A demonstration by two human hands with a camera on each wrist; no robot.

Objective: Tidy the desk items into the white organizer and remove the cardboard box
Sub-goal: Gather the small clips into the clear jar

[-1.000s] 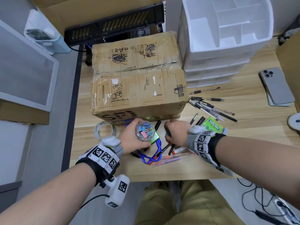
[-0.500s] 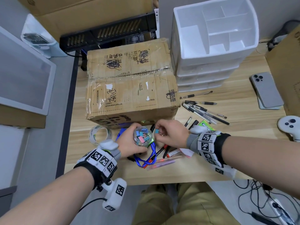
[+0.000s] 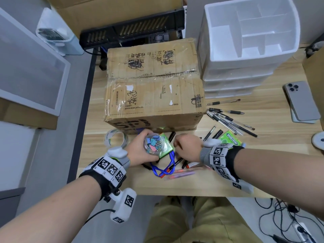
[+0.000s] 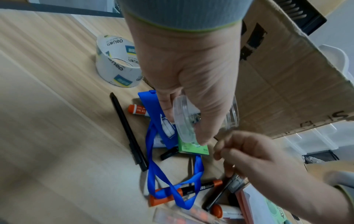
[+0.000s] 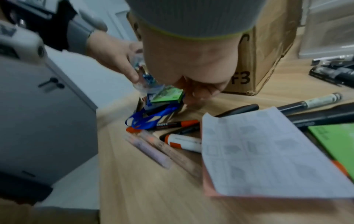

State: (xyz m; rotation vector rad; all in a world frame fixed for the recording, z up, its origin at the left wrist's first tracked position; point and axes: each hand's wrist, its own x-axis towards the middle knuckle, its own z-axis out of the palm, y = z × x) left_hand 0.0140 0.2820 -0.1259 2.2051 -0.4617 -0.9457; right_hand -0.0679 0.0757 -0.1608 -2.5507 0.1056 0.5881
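My left hand (image 3: 137, 150) grips a small clear round jar (image 3: 153, 145) of coloured binder clips, lifted just above the desk in front of the taped cardboard box (image 3: 154, 88). The left wrist view shows its fingers (image 4: 203, 121) wrapped round the jar (image 4: 184, 121). My right hand (image 3: 185, 148) hovers right beside the jar with curled fingers (image 4: 228, 151) and nothing visible between them. Under the hands lie a green pack (image 3: 167, 146), a blue lanyard (image 3: 166, 168) and orange-capped markers (image 4: 191, 191). The white organizer (image 3: 249, 41) stands at the back right, its compartments empty.
A tape roll (image 3: 114, 137) sits left of my left hand. Several black pens (image 3: 228, 120) and a green gum pack (image 3: 229, 140) lie right of the box. A phone (image 3: 301, 102) rests at the far right. A printed paper pad (image 5: 268, 151) lies near the front edge.
My right hand rose from the desk to the jar pinching a blue clip, and has now drawn slightly back to the right without it. The left hand keeps holding the jar.
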